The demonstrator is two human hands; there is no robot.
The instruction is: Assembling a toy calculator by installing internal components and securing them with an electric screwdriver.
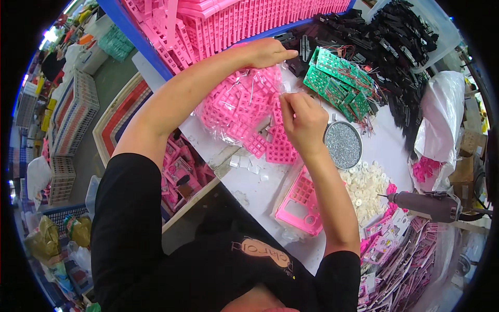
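A clear plastic bag (228,112) full of pink rubber keypads lies on the white table in front of me. At its far edge, my left hand (267,53) is closed on the plastic, with one finger or the thumb sticking out to the right. My right hand (304,122) pinches the bag's right edge between thumb and fingers. Loose pink keypads (280,145) lie under and beside the bag, close to my right wrist. Under my right forearm is a pink calculator-like housing (300,205) with square key openings.
Green circuit boards (340,80) with wires and a heap of black plastic parts (390,41) lie at the far right. Nearer are a round tin of tiny silvery pieces (343,145), off-white discs (366,187) and an electric screwdriver (426,205). A blue crate (119,23) holds pink housings.
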